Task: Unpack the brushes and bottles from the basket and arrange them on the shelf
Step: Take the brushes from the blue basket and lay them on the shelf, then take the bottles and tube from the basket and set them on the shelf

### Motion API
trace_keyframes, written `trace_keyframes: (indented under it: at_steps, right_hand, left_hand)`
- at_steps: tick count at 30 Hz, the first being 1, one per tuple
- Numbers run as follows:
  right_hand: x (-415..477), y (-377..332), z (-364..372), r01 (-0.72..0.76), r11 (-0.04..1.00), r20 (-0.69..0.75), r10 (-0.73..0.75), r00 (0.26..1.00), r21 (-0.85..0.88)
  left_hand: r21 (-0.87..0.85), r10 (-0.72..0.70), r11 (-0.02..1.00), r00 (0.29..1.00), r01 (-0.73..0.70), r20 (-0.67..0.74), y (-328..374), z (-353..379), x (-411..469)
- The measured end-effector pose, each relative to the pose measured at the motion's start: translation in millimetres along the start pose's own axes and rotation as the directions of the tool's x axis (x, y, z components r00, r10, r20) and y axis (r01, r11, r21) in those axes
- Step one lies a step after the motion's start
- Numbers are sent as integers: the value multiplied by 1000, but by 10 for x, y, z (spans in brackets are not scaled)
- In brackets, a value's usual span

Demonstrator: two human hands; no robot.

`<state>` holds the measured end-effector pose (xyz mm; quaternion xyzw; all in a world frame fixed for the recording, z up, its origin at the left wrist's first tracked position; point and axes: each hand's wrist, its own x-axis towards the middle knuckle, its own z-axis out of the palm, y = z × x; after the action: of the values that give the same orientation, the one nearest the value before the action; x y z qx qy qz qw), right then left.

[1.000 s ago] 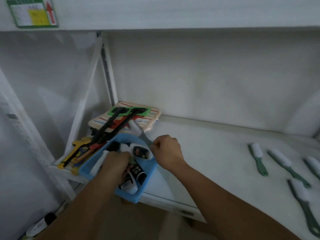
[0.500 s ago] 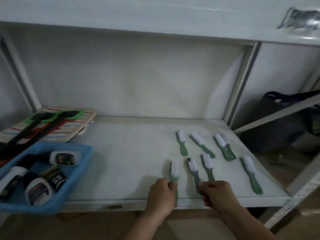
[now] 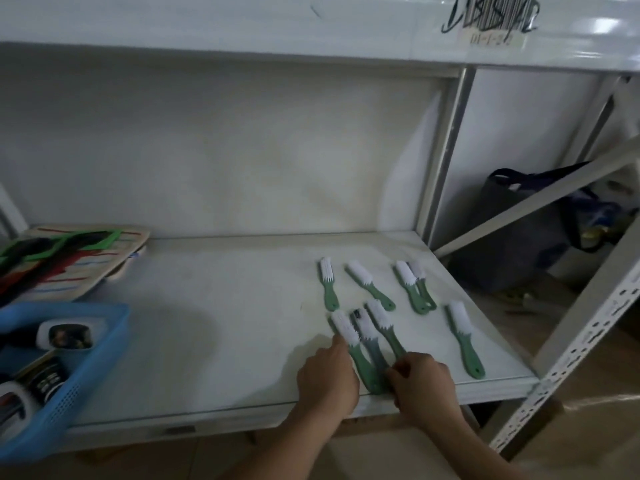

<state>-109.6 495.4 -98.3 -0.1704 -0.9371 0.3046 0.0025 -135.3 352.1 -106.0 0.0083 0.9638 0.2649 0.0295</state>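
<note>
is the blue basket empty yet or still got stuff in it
Not empty. The blue basket at the shelf's left end still holds several bottles lying on their sides.

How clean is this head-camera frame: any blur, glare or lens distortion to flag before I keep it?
Head view: dim, flat lighting; the blue basket and the bottles in it are smeared at the left edge; glare streaks the upper shelf edge, whose barcode label is unreadable; wide-angle bending tilts the right upright; both hands, left hand and right hand, look soft.
</note>
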Motion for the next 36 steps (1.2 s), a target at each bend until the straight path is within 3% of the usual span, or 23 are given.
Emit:
trace_keyframes:
  at_steps: [4,8,14,18,22,26,29,33,36]
  right_hand:
    - [-40,-100,-9,103,994,-90,-107,990,-44]
    - [-218,-458,75,274,960,-145,-265,953,50]
    - [-491,-1476,600,500,849,48,-514,856,168]
    - [-642,-2255,1029,633,741,147,-668,730,226]
    - [-714,-3020,1425,730,640,212,-768,604,239]
    - [-771,-3614,1838,816,574,382,-769,513,60]
    - [-846,-3843,2093,851,514,519,-700,490,-110]
    - [-927,-3982,2330,884,429,654,-618,436,-185]
    - [-934,-4066,2346,865,455,711,-537,455,-209]
  left_hand:
    - [1,-7,1000,1000,7,-21,-236,-321,-259]
    - [-13,-49,999,991,48,-124,-778,-854,-505]
    - [-19,-189,981,924,194,-334,-1847,-1781,-777]
    - [23,-331,929,854,370,-401,-2630,-2293,-858]
    - [114,-454,849,823,516,-341,-3283,-2573,-738]
    - [209,-507,816,842,538,-186,-3459,-2681,-544]
    - [167,-555,811,828,560,-82,-3511,-2611,-435]
    - [4,-621,784,784,621,-3,-3568,-2569,-320]
    - [-114,-646,752,760,649,66,-3549,-2576,-278]
